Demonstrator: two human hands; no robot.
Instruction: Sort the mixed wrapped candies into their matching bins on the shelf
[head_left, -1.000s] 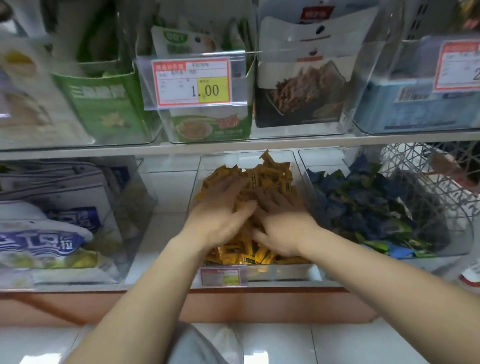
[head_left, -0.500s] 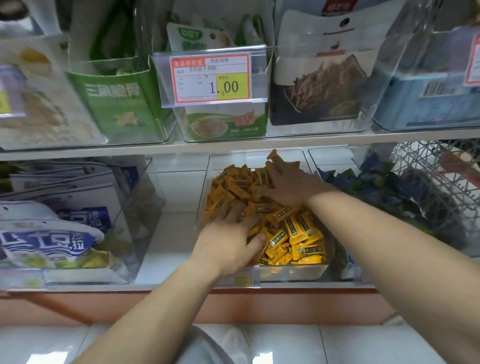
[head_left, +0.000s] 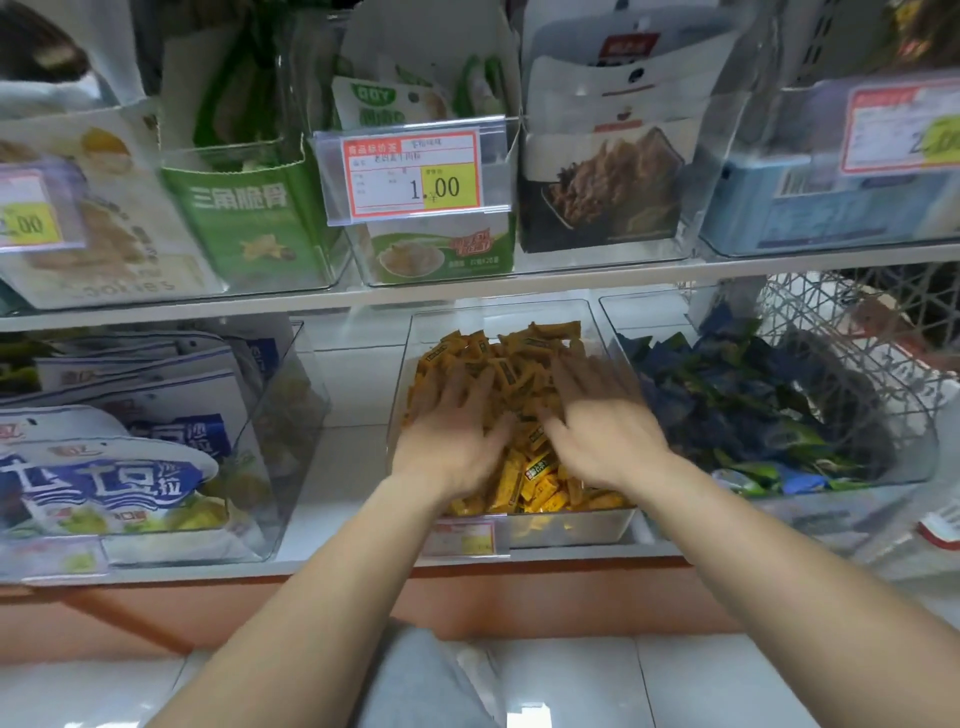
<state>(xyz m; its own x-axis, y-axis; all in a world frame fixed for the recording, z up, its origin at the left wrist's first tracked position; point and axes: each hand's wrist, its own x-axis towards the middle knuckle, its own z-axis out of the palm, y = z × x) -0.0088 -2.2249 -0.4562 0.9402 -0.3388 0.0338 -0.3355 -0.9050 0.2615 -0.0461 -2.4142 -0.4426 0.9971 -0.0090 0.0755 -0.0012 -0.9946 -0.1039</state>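
Bin (head_left: 571, 527) of clear plastic sits at front edge of lower shelf (head_left: 343, 467), mid-span, heaped with yellow candies (head_left: 524, 353). Left hand (head_left: 452, 436) and right hand (head_left: 605, 431) lie side by side on the heap, fingers spread flat, grip slack, nothing pinched that shows; both blurred. Blue-green candies (head_left: 737, 395) fill neighbouring bin (head_left: 883, 483) toward shelf's right end.

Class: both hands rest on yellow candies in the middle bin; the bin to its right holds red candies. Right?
No. The head view shows the right bin holding blue and green candies, not red; the rest stands.
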